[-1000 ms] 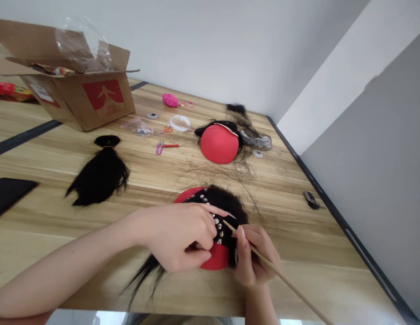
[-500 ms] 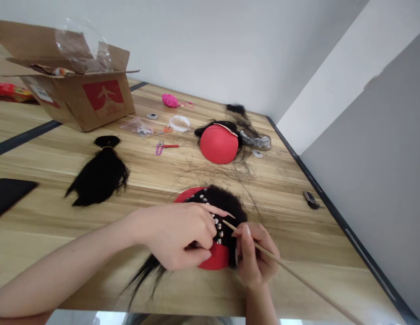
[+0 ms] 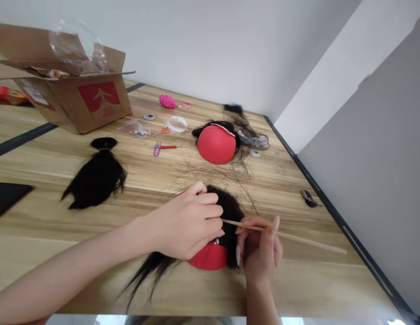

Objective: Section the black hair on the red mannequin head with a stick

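A red dome-shaped form [image 3: 210, 259] sits near the table's front edge, with short black hair [image 3: 232, 210] on its right part. My left hand [image 3: 189, 221] lies over it, fingers curled, and covers most of its middle; whatever those fingers hold is hidden. One shiny round stud [image 3: 216, 242] shows just beside them. My right hand [image 3: 260, 253], at the hair's right edge, pinches a thin wooden stick [image 3: 307, 239]. The stick's tip reaches the left hand's fingers. Long black strands [image 3: 147, 275] trail from under the left hand.
Behind stands a second red dome [image 3: 216, 144] with black hair. A tied black hair bundle [image 3: 98, 176] lies left, near an open cardboard box [image 3: 101, 115]. Orange scissors [image 3: 165, 130], a red-handled tool [image 3: 167, 146], pink yarn [image 3: 167, 101] and a black car key [image 3: 309, 198] lie about.
My left hand has curled its pointing finger in and now covers the row of studs. In my right hand the stick has swung to a flatter angle.
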The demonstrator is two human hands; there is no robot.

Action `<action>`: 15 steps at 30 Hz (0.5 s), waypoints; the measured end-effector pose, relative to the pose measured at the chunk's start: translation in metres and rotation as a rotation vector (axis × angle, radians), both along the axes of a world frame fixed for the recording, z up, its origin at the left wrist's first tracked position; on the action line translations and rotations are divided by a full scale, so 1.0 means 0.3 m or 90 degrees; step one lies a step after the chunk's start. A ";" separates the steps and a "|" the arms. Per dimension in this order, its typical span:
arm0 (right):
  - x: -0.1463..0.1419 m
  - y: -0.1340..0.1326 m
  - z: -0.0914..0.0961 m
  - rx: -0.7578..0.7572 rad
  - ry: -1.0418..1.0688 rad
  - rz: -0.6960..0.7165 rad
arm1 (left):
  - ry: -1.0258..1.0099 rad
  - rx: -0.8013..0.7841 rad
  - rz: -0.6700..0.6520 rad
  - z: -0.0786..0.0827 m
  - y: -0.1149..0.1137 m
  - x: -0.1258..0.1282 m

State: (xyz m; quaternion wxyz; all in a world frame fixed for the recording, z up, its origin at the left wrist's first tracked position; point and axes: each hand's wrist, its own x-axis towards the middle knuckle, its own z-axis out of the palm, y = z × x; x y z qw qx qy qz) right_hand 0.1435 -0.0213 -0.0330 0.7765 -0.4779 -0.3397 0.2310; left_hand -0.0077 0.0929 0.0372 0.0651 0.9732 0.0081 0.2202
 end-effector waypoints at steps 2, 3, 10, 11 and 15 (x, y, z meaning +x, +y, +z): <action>0.002 0.003 0.003 -0.006 0.011 0.006 | 0.004 0.027 0.017 -0.021 -0.002 0.013; 0.003 0.004 0.003 -0.004 0.016 0.007 | 0.007 0.034 0.022 -0.029 -0.003 0.018; 0.009 0.011 0.002 -0.009 0.043 0.023 | 0.090 0.042 0.067 -0.022 -0.031 0.036; 0.011 0.013 0.002 -0.014 0.050 0.023 | 0.100 0.044 0.073 -0.020 -0.037 0.037; 0.018 0.018 0.002 -0.019 0.073 0.024 | 0.116 0.054 0.111 -0.021 -0.053 0.041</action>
